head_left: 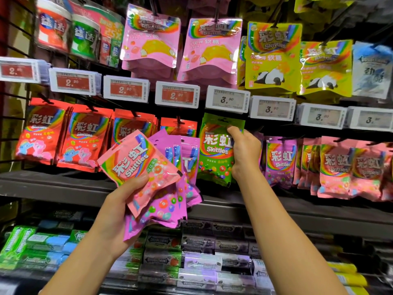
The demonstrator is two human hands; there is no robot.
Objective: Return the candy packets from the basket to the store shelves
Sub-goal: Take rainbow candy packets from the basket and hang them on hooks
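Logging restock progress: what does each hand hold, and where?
Right hand grips the green packet at its upper right edge; left hand holds pink packets by their lower ends.

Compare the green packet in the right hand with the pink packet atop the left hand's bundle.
The green packet is upright at the shelf pegs, the right hand pinching its top; the pink packet tilts, gripped low by the left hand among purple packets. Both read Skittles.

Right hand grips a green Skittles packet at the pegs; left hand holds pink packets
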